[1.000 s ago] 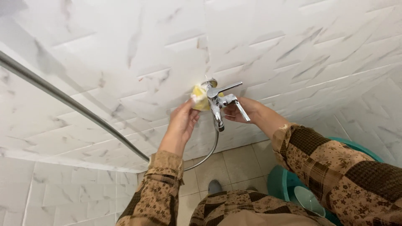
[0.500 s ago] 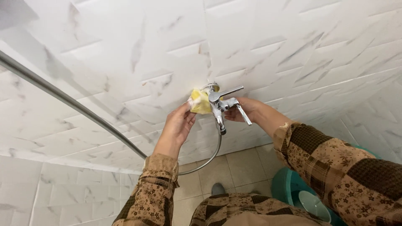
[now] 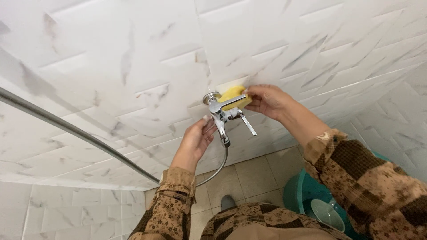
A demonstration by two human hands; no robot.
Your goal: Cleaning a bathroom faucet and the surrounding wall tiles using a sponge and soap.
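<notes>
Patterned brown sleeves are reaching up from below. The left hand [image 3: 195, 140] is cupping loosely, fingers resting against the underside of the shiny chrome wall faucet [image 3: 221, 115], gripping nothing. Just beyond, the right hand [image 3: 267, 100] is pinching a soft yellow sponge [image 3: 233, 95], pressing it behind the faucet's slim lever against the glossy marbled white wall tiles [image 3: 133, 53]. A ribbed metal hose [image 3: 218, 169] is curving down beneath the left wrist.

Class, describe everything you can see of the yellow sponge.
The yellow sponge is a small, soft-looking block with some white foam on it. The right hand presses it against the white marbled wall tile, just behind the chrome tap and its upper lever. The fingers cover its right end.
</notes>
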